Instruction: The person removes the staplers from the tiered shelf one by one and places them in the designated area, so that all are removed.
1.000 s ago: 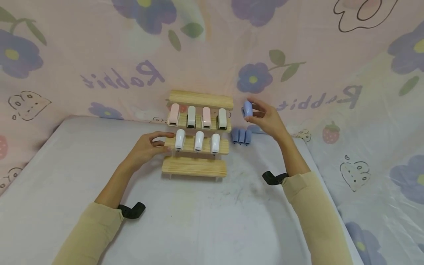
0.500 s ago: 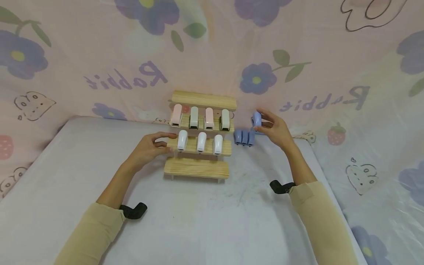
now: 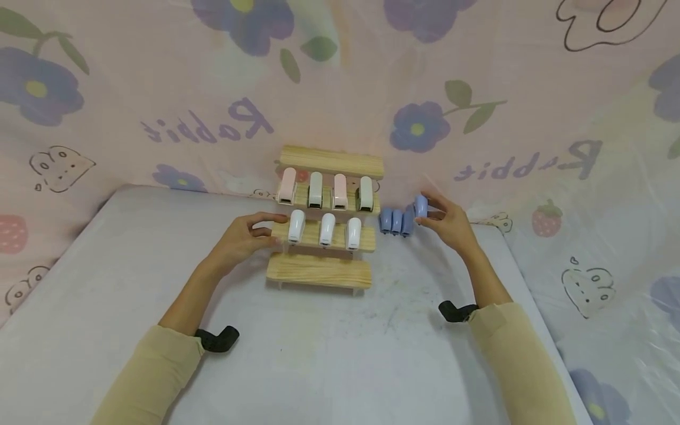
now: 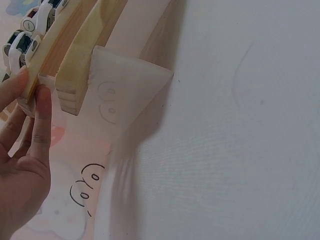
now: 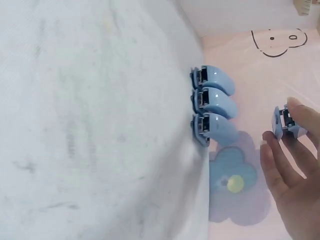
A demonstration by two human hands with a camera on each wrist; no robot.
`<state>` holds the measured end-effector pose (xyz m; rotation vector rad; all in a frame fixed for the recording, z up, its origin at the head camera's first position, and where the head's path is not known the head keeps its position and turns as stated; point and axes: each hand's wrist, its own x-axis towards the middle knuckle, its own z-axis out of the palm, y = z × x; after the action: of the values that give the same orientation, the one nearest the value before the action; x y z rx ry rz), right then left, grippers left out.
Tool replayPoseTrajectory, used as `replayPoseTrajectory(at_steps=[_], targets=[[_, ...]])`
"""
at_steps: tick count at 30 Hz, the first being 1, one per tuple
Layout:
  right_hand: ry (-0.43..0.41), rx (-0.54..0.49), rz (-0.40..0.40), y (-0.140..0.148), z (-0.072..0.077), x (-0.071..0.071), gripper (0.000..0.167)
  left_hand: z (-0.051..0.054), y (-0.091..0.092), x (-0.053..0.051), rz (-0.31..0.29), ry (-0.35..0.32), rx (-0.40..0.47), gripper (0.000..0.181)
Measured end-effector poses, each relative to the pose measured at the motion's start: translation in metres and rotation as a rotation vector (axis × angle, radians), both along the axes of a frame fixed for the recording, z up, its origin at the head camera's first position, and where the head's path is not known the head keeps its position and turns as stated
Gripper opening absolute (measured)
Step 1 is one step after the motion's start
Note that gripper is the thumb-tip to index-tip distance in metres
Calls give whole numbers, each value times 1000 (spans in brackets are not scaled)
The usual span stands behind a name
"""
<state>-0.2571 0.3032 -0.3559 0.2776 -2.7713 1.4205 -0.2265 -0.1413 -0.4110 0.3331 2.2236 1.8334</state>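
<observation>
My left hand [image 3: 239, 241] pinches the left end of a board on the tiered wooden display rack [image 3: 319, 271]. In the left wrist view, thumb and fingers lie on either side of that board. Between the fingers and thumb of my right hand [image 3: 454, 229] is a small blue stapler [image 3: 421, 205], held upright just off the table. In the right wrist view, three matching blue staplers [image 5: 216, 104] stand in a row, apart from the held one. White staplers [image 3: 326, 229] line the rack's lower middle board. Pink and grey-green staplers [image 3: 316, 189] sit one board higher.
The rack stands on a white-covered table [image 3: 329, 354] near its back edge. Behind it hangs a pink flowered sheet [image 3: 340, 77]. Black wrist mounts [image 3: 218, 339] stick out from both sleeves. The rack's top board [image 3: 332, 160] rises against the sheet.
My right hand has come down with the blue stapler, from above the row to close beside its right end. The left hand keeps its grip on the rack. The head view has shifted slightly.
</observation>
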Motion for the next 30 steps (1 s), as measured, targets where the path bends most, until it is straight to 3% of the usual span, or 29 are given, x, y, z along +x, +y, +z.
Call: replayPoseTrajectory(at_steps=[5, 12, 21, 30], targets=[[19, 28, -15, 4, -8, 1, 64, 0, 0, 0, -12, 10, 4, 51], [20, 52, -51, 33, -53, -22, 67, 0, 0, 0, -9, 9, -4, 52], [-11, 51, -60, 39, -69, -26, 67, 1, 0, 2, -4, -8, 18, 51], [-21, 141, -91, 40, -80, -30, 68, 1, 0, 1, 1, -13, 12, 50]])
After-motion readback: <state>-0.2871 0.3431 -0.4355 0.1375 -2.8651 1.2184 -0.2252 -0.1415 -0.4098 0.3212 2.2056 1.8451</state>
